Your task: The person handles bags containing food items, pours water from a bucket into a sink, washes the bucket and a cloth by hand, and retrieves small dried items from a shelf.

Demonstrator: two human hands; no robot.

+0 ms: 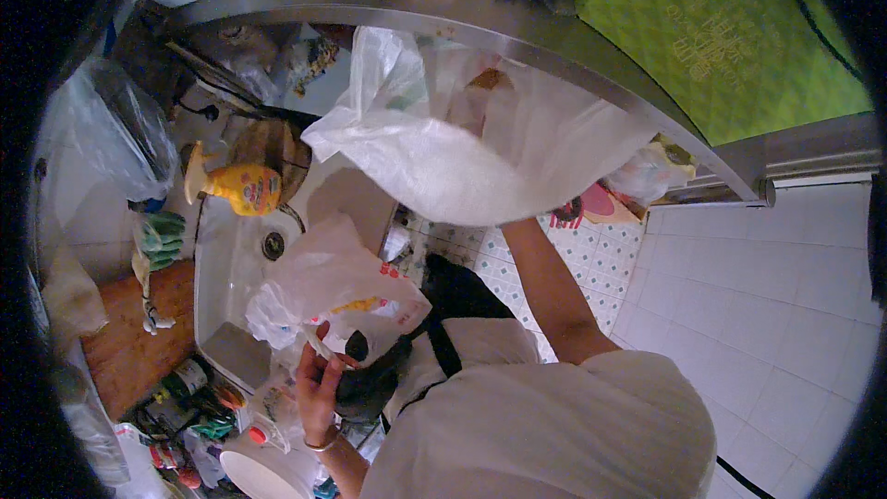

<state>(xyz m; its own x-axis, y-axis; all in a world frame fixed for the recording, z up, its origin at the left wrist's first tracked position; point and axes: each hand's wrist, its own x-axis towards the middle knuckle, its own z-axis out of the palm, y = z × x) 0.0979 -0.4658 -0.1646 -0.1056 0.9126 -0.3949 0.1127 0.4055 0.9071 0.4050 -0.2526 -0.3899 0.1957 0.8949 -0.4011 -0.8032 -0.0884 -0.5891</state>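
My left hand pinches the twisted handle of a thin white plastic bag with red print. The bag hangs over the front edge of a white sink, and something yellow shows inside it. My right forearm reaches up to a large white sack below the steel shelf. The sack covers my right hand, so its grip is out of sight. A yellow spray bottle stands at the far side of the sink, in front of a round wooden board.
A steel shelf edge crosses above the sack, bearing a green quilted bag. Left of the sink is a brown board. Bottles and a white round lid crowd the lower left. A tiled wall bounds the right.
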